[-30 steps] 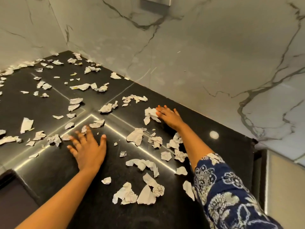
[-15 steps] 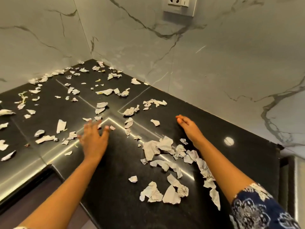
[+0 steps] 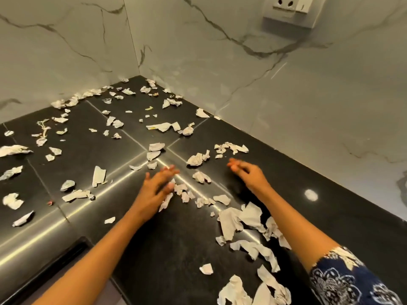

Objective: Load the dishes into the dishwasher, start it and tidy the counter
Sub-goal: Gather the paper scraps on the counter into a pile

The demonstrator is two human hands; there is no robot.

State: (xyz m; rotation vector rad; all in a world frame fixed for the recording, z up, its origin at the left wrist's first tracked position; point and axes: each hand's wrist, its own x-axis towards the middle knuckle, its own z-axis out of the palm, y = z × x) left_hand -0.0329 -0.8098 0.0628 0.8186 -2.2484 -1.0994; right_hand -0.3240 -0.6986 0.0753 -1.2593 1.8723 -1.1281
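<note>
- Plainly, the counter (image 3: pixel 167 260) is one black L-shaped top that fills the lower view and runs back into a corner; bright seam lines cross it near the middle
- Scraps (image 3: pixel 231 223) of torn white paper lie all over it, several dozen and too many to count exactly: the biggest are heaped at the near right beside the right forearm, small ones are strewn over the left half, and a thin row lies against the left wall
- Two hands are on it: the left hand (image 3: pixel 154 190) lies low over the middle seam, fingers spread wide and blurred, its thumb side touching a few small scraps and gripping none
- The right hand (image 3: pixel 248 175) is just beside it to the right, fingers loosely stretched and blurred, with nothing seen in them; a crumpled scrap lies between the two hands
- One patterned blue sleeve (image 3: pixel 348 276) covers the right upper arm; the left arm is bare
- Open room: a bare black patch between the forearms toward the front edge, and a bare band along the right wall beyond the right hand, with one round light spot (image 3: pixel 311 194) on it
- The front edge (image 3: pixel 66 254) cuts in at the lower left
- Two marble walls (image 3: pixel 286 95) meet at the corner; one socket (image 3: pixel 288 9) sits high on the right wall
</note>
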